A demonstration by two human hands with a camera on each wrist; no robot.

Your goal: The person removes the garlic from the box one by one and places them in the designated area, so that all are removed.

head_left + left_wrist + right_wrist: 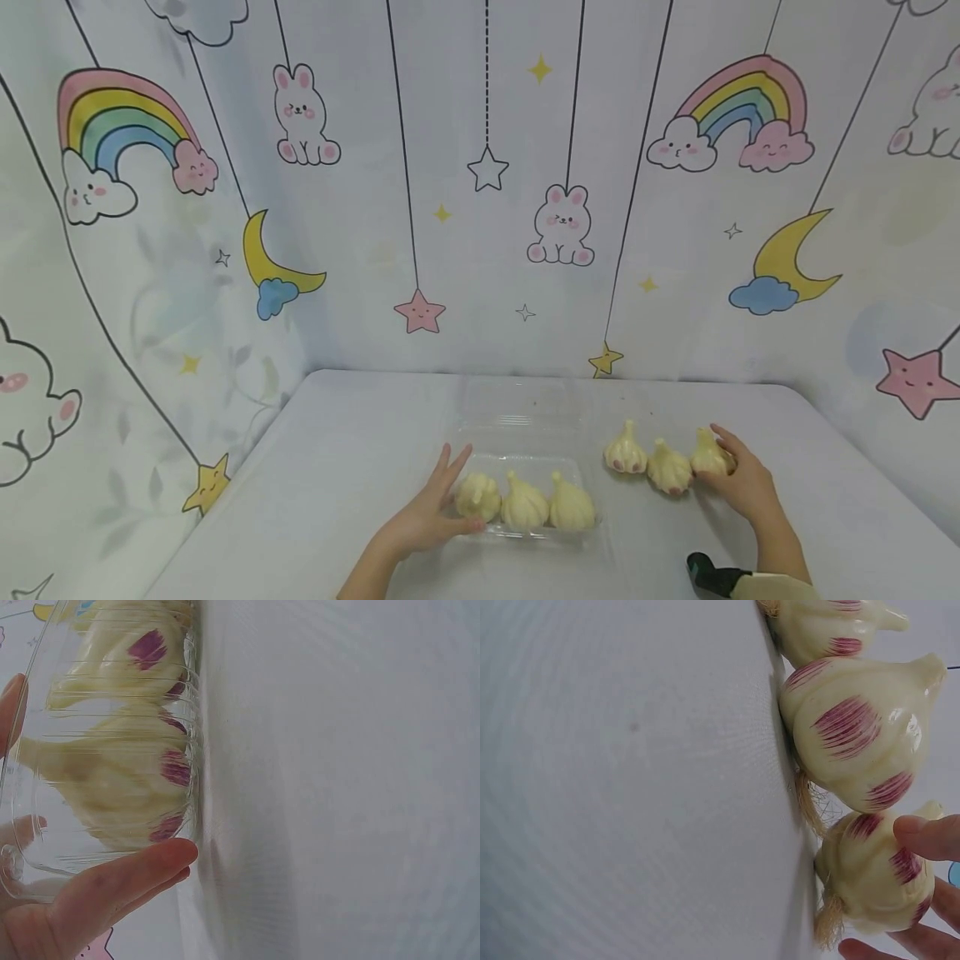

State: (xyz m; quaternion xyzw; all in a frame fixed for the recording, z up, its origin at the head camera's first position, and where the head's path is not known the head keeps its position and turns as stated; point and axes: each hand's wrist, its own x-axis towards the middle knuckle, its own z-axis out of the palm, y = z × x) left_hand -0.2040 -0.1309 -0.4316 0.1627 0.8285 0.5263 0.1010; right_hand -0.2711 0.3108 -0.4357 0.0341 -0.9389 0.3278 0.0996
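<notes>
Where the counter (315, 483) spans the lower frame, a clear box (536, 465) sits lower centre; left hand (429, 518), fingers spread, braces its end, likely for steadiness; right hand (746, 485) pinches the rightmost garlic bulb (708, 452), lower right.

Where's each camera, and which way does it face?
Head: on the head, looking forward and down over the table toward the backdrop; left hand and right hand show.
Left wrist: on that wrist, facing the clear box of garlic; part of its hand shows.
Right wrist: on that wrist, facing three loose garlic bulbs; part of its hand shows.
Head and right wrist share those bulbs.
</notes>
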